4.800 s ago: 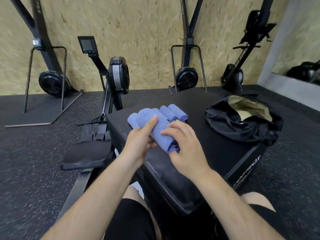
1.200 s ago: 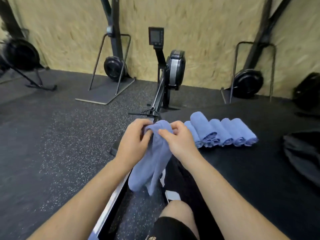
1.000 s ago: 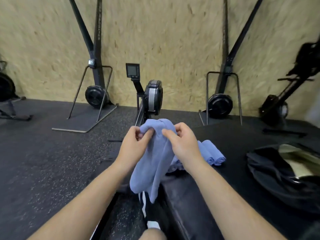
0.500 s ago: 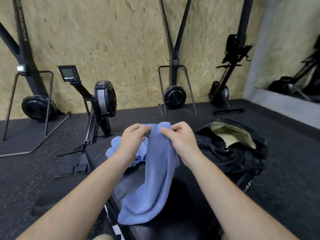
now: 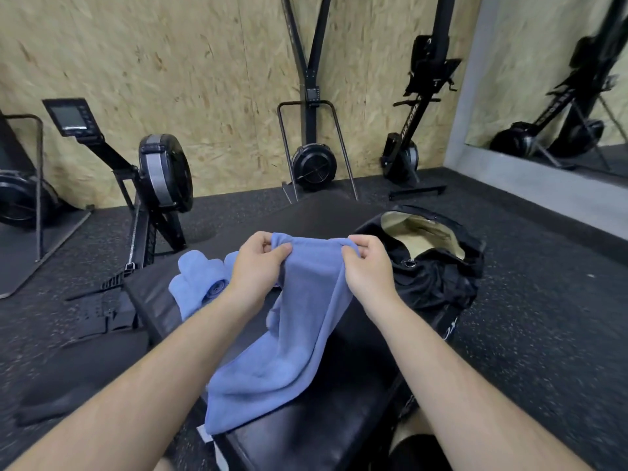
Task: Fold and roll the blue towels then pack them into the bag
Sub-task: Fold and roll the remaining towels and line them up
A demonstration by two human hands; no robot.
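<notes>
We hold one blue towel by its top edge, left hand and right hand each pinching a corner; its tail drapes onto the worktop. Next, we judge: lay flat, fold. Beyond lie rolled towels and the open bag.

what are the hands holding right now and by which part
Both hands hold one unrolled blue towel by its top edge: the left hand pinches the left corner, the right hand the right corner; the rest hangs down.
</notes>
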